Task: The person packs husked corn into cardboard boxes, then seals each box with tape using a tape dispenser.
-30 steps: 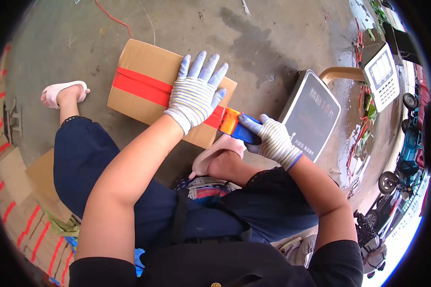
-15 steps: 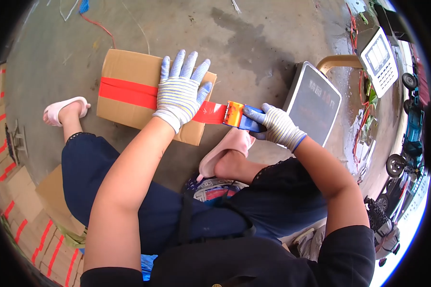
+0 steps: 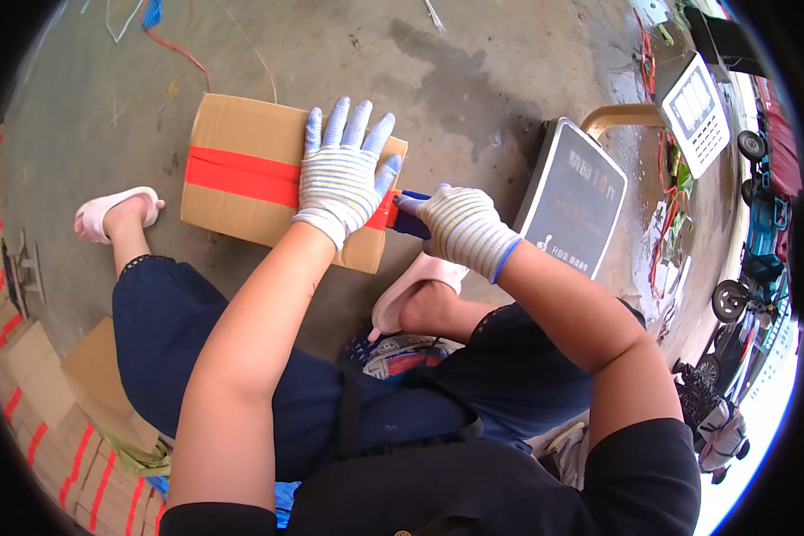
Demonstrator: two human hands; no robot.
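A closed cardboard box [image 3: 241,121] lies on the floor, with a strip of red tape [image 3: 241,174] running along its top. My left hand [image 3: 347,170], in a striped glove, presses flat on the box near its right end, its fingers spread over the cardboard and tape. Gloved the same way, my right hand [image 3: 463,221] is wrapped round a blue tape dispenser [image 3: 408,214] at the box's right edge. The red tape reaches the dispenser there. Its front part is hidden behind the box edge and my hand.
A platform scale [image 3: 576,192] with a keypad display [image 3: 695,116] stands to the right. Cartons with red tape [image 3: 89,447] are stacked at lower left. A pink clog [image 3: 411,286] is on my foot near the box. Parked vehicles [image 3: 764,223] stand far right.
My right hand has moved left with the tape dispenser, from out beside the box up to its right edge. The stretched tape between them is shorter. My left hand stays on the box.
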